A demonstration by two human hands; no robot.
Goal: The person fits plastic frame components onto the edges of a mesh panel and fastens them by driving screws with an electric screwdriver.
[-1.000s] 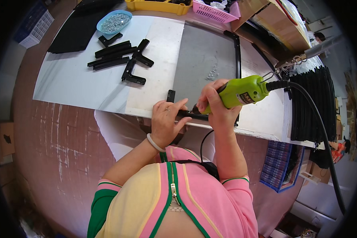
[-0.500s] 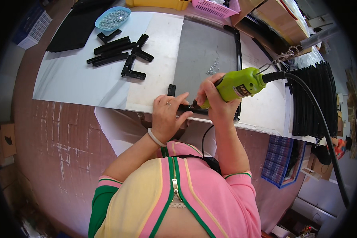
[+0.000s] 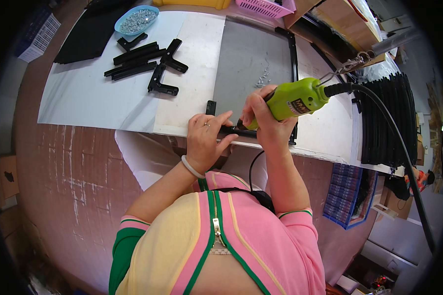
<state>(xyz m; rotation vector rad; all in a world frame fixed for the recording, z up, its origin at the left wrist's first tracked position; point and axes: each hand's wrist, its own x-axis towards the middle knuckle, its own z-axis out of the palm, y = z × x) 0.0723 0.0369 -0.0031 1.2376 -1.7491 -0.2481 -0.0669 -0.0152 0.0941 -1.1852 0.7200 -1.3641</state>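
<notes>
The right hand (image 3: 268, 120) grips a green power tool (image 3: 291, 98) with a pale-lettered dark label (image 3: 299, 106); the left hand (image 3: 204, 140), thumb spread wide, seemingly steadies the black frame (image 3: 294, 59).

**Room at front left, crowding on the right**

A bare strip of worktop (image 3: 96, 105) follows the front edge from the left corner toward the left hand (image 3: 204, 137). Behind it lie black pieces (image 3: 138, 52); rightward, the green power screwdriver (image 3: 295, 101) and its cable (image 3: 339, 89) obstruct.
</notes>
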